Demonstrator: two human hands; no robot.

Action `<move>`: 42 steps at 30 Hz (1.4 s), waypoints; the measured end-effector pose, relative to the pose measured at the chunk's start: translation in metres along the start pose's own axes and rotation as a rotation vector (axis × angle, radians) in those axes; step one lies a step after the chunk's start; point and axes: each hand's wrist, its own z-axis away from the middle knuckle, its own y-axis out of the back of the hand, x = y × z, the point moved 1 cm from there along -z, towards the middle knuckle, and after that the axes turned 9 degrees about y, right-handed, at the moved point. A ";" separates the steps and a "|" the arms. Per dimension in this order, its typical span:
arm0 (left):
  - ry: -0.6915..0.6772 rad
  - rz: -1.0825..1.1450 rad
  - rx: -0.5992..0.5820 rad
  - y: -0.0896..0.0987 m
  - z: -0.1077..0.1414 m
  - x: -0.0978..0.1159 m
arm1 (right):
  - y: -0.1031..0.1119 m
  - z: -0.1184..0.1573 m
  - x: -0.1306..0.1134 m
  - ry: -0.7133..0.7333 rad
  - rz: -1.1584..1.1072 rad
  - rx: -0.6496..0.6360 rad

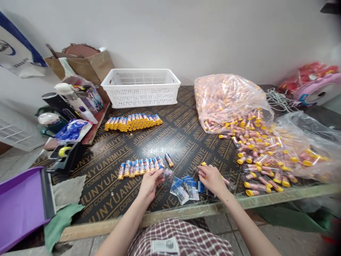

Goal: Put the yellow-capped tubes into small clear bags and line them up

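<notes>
My left hand (151, 180) pinches a small transparent packet (167, 173) with a blue top, close to the right end of a row of blue-labelled tubes with yellow caps (141, 166). One more such tube (168, 160) lies just apart from that row. In my right hand (213, 179) is a small pinkish tube with a yellow cap (201, 173), gripped between the fingers. Between my hands several flat blue-and-transparent packets (185, 188) lie in a loose pile near the table edge. Part of that pile is hidden beneath my right hand.
Loose pinkish yellow-capped tubes (262, 167) spill from a large plastic bag (226, 96) at right. Stacked tubes (133, 122) lie before a white basket (141, 95). A tape dispenser (65, 156) and purple dustpan (23, 206) are left, a pink fan (318, 89) far right.
</notes>
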 end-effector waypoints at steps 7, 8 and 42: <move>-0.052 0.024 0.055 0.002 -0.002 -0.005 | 0.024 -0.005 -0.078 0.086 -0.540 0.224; -0.062 0.035 0.064 0.002 -0.002 -0.005 | 0.025 -0.006 -0.088 0.094 -0.568 0.241; 0.040 -0.201 -0.348 -0.013 0.027 -0.004 | 0.006 -0.011 -0.105 0.332 -0.725 0.265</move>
